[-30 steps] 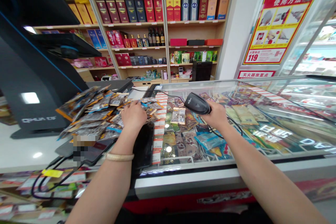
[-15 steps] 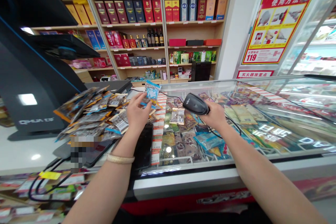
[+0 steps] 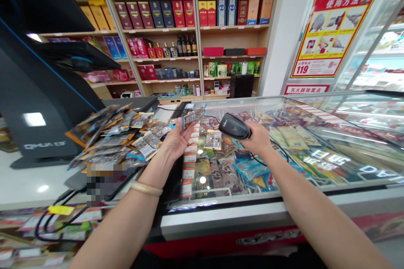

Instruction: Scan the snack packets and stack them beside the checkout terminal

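My left hand (image 3: 176,139) pinches a small snack packet (image 3: 193,116) with blue edging, its dull back turned up. Closed around a black barcode scanner (image 3: 233,126) is my right hand (image 3: 258,139); the scanner's head points left toward the packet, a short gap apart. To the left of my left hand spreads a heap of similar packets (image 3: 126,134) with orange and blue edges. One more packet (image 3: 213,139) lies on the glass top between my hands, below the scanner's head.
The freezer's glass lid (image 3: 217,191) covers bagged goods. A dark point-of-sale terminal (image 3: 47,92) stands at the left, with cables (image 3: 47,222) hanging off the counter. Shelves (image 3: 158,29) of boxes and bottles line the back. A red poster (image 3: 341,21) hangs at the right.
My left hand has rolled over and shifted a little right, so the packet's bright blue face no longer shows. The scanner has barely moved.
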The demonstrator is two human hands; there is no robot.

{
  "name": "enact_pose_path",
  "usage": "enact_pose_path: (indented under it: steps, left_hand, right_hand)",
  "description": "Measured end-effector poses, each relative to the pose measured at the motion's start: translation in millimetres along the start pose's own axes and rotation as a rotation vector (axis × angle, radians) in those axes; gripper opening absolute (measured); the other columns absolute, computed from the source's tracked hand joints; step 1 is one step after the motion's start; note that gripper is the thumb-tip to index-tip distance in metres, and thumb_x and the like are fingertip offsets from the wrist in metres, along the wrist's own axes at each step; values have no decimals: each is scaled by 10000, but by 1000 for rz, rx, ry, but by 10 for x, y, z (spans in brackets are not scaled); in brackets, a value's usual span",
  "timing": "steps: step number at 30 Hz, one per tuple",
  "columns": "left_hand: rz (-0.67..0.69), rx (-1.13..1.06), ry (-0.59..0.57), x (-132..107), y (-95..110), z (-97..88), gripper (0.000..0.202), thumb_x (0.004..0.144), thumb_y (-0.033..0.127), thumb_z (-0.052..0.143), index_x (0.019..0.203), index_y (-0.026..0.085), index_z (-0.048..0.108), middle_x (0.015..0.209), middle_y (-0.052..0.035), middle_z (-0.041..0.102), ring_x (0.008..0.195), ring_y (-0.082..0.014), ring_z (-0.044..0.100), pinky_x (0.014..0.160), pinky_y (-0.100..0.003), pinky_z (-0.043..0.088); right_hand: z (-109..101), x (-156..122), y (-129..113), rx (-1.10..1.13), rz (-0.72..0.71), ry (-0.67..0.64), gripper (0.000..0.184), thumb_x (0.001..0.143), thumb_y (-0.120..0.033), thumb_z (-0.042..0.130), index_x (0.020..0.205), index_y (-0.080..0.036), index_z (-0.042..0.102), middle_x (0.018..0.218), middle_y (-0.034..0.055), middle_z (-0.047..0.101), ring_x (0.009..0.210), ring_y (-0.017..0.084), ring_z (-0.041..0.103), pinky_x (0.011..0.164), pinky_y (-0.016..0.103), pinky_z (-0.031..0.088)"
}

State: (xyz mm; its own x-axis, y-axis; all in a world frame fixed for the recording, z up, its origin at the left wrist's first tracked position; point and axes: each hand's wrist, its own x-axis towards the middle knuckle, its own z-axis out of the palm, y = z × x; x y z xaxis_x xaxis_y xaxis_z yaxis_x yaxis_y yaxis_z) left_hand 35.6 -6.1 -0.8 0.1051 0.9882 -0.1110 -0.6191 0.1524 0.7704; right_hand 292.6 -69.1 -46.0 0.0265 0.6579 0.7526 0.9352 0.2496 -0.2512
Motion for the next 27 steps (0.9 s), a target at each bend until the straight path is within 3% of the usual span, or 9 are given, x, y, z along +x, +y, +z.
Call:
enact_pose_path:
  steps: [5, 11, 17, 21, 24, 27]
  left_hand:
    - [-86, -88, 49, -22, 0, 32, 271, 938, 346, 558, 1032, 108, 646, 802, -76, 731, 723, -140, 729, 690, -184, 602]
    - [-85, -22, 10, -2, -67, 11, 239, 941, 314, 554, 1031, 119, 660, 849, -82, 733, 786, -162, 736, 697, -198, 604]
    - [-102, 35, -21, -31, -89, 11, 224, 927, 321, 582, 1011, 131, 667, 894, -83, 731, 859, -169, 731, 770, -223, 602]
    - [-115, 71, -43, -28, -104, 7, 232, 936, 329, 568, 995, 130, 671, 926, -95, 733, 859, -164, 731, 774, -220, 599]
    - [-143, 153, -119, -34, -166, -24, 209, 892, 319, 638, 964, 126, 680, 975, -118, 736, 910, -183, 728, 819, -240, 590]
    - [-150, 371, -330, -60, -260, -81, 205, 822, 305, 716, 922, 126, 710, 1073, -139, 732, 1055, -228, 688, 972, -319, 529]
  right_hand:
    - [13, -13, 15, 52, -84, -3, 327, 705, -401, 645, 956, -203, 712, 871, 94, 750, 791, 275, 699, 680, 336, 501]
    - [40, -21, 22, 33, -86, -2, 288, 704, -388, 646, 923, -212, 710, 894, 96, 752, 821, 279, 701, 701, 340, 509]
    - [30, -6, 34, 22, -61, -19, 363, 703, -388, 658, 1019, -213, 704, 880, 86, 752, 809, 267, 697, 685, 325, 506]
    - [1, 0, 12, 38, -47, 56, 316, 696, -374, 636, 962, -218, 703, 861, 82, 748, 785, 265, 694, 671, 322, 501]
    - [-14, 3, 13, 49, -23, 128, 319, 688, -363, 611, 954, -210, 701, 863, 89, 748, 778, 275, 697, 661, 328, 499]
    - [-18, 5, 23, 66, -31, 151, 344, 694, -361, 590, 978, -199, 695, 888, 100, 750, 787, 277, 697, 668, 331, 500]
